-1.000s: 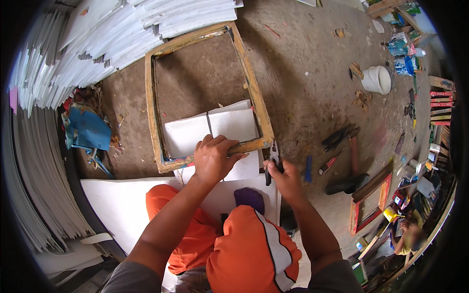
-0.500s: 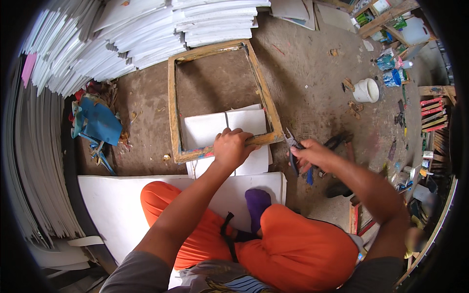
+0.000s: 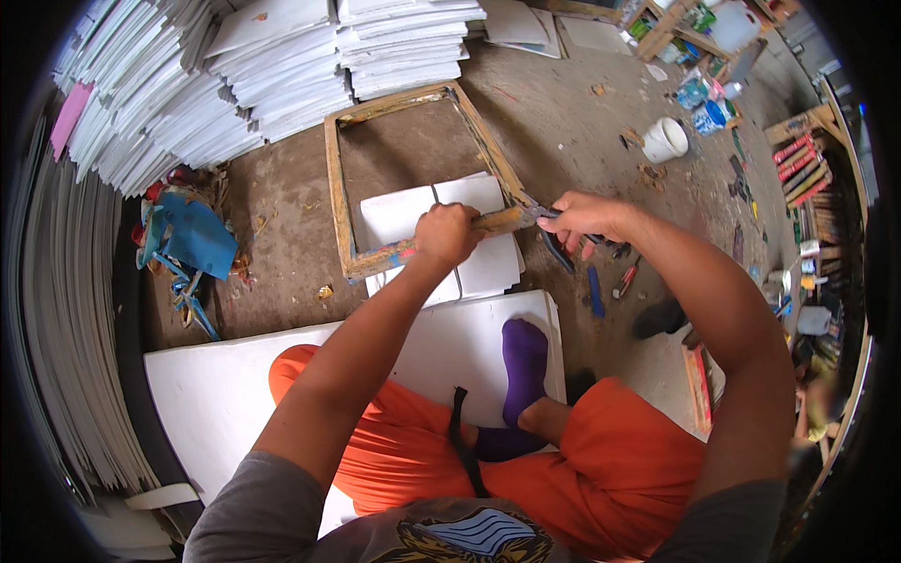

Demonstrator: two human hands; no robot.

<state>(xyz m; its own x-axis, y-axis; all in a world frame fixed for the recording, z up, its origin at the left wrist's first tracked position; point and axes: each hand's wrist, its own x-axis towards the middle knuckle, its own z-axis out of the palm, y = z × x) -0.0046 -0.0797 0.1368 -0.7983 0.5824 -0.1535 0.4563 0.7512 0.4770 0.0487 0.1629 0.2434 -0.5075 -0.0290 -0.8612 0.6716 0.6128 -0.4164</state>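
One wooden frame [image 3: 380,258] is held at twelve o'clock, the left hand [image 3: 447,233] clamping its fingers on the near rail, the right hand's [image 3: 589,218] curled round pliers [image 3: 537,211] at the four-o'clock corner. A loose grip could make the pliers skid.

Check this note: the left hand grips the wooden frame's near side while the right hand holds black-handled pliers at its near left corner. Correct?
No: the head view shows the pliers at the near right corner of the wooden frame. The left hand does grip its near side, and the right hand holds the pliers.
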